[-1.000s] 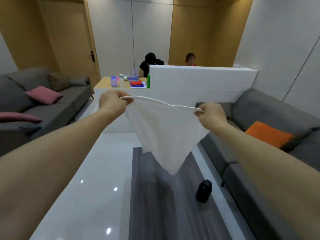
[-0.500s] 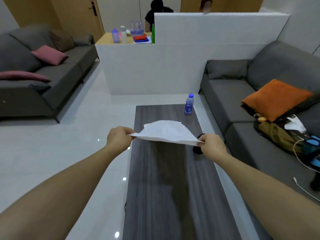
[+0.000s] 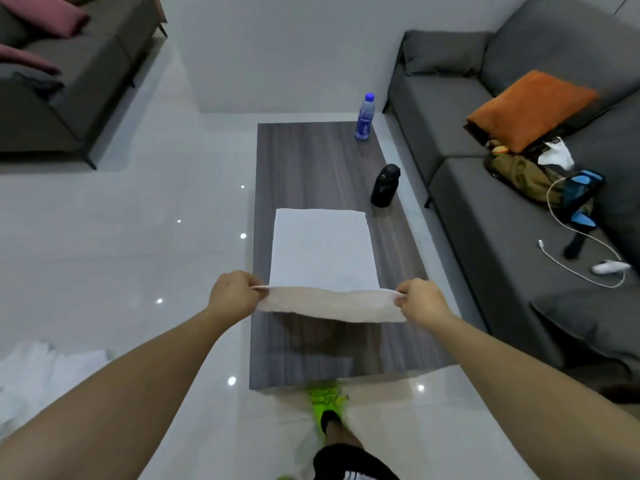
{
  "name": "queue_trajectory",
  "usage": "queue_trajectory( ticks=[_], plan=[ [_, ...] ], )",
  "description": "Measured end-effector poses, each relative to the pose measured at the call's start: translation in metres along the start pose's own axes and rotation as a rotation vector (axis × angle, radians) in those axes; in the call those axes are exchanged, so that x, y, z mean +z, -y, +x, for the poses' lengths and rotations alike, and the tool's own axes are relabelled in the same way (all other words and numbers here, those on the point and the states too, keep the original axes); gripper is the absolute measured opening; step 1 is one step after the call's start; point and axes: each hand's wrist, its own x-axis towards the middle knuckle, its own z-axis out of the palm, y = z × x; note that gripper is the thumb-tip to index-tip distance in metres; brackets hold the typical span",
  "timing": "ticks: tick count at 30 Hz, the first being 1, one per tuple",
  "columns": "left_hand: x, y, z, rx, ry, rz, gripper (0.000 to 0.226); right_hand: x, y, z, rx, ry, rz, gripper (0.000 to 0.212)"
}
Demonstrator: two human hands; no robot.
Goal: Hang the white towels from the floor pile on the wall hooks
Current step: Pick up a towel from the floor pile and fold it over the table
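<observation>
Left hand [image 3: 232, 295] and right hand [image 3: 420, 301] each pinch a near corner of the towel [image 3: 322, 251]. Its far part lies flat on the bench [image 3: 311, 161]. A capped bottle [image 3: 364, 116] stands at the far edge.

A heap of white towels [image 3: 41, 372] on the floor was cut off by the left edge; the fingertips were hidden behind the held white cloth towel [image 3: 329, 303].

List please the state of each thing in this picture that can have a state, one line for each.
white towel: far part flat on the table, near edge lifted
left hand: pinches the towel's left corner
right hand: pinches the right corner
water bottle: upright, blue cap on
black container: standing on the table
towel pile: crumpled on the floor
white cable: loose on the sofa
</observation>
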Motion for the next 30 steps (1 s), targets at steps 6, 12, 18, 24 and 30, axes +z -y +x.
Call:
queue_trajectory(
  ticks=[6, 12, 18, 24, 30],
  plan=[
    [0.013, 0.018, -0.02, -0.024, 0.033, 0.02, 0.01, 0.024, -0.014, -0.02, 0.079, -0.039, 0.062, 0.013],
    [0.014, 0.007, 0.032, -0.046, 0.046, 0.03, 0.014, 0.021, -0.008, 0.032, 0.094, -0.064, 0.057, 0.01],
    [0.009, -0.016, 0.132, -0.097, 0.052, 0.03, 0.02, 0.009, 0.008, 0.134, 0.098, -0.028, 0.071, 0.012],
    [0.021, -0.044, 0.233, -0.178, 0.011, -0.042, 0.018, -0.001, 0.027, 0.245, 0.115, 0.004, 0.081, 0.015],
    [0.081, -0.017, 0.245, -0.355, 0.174, -0.036, 0.031, 0.053, 0.004, 0.274, 0.241, 0.118, 0.216, 0.034]
  ],
)
